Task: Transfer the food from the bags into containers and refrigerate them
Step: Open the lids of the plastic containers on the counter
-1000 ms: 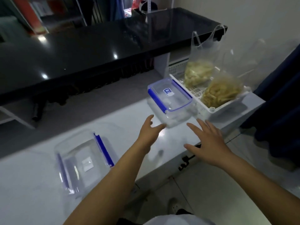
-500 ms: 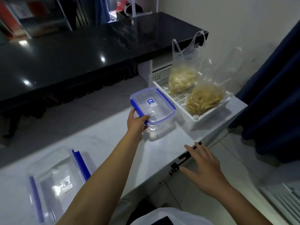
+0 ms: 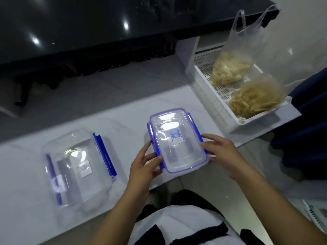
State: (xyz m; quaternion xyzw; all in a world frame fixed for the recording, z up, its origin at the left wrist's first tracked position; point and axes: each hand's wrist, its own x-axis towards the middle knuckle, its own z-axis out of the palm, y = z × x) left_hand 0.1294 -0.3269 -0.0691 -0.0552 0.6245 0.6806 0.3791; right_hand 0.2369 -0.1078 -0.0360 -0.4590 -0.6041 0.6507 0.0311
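Note:
A small clear container with a blue-clipped lid (image 3: 177, 138) sits near the front edge of the white counter (image 3: 123, 119). My left hand (image 3: 144, 165) grips its left side, thumb on the lid by the blue clip. My right hand (image 3: 220, 152) holds its right side, fingers curled at the right clip. A larger clear container with blue clips (image 3: 77, 167) lies to the left. Two clear plastic bags of food rest in a white slotted basket (image 3: 219, 96): a pale chunky one (image 3: 230, 69) behind, a yellowish strip-like one (image 3: 256, 98) in front.
A glossy black table (image 3: 106, 23) stands beyond the counter across a strip of grey floor. A dark blue curtain (image 3: 304, 121) hangs at the right. The basket occupies the counter's right end.
The small container has been pulled from beside the basket toward the counter's front edge. My right hand has come up from below the counter onto its right side.

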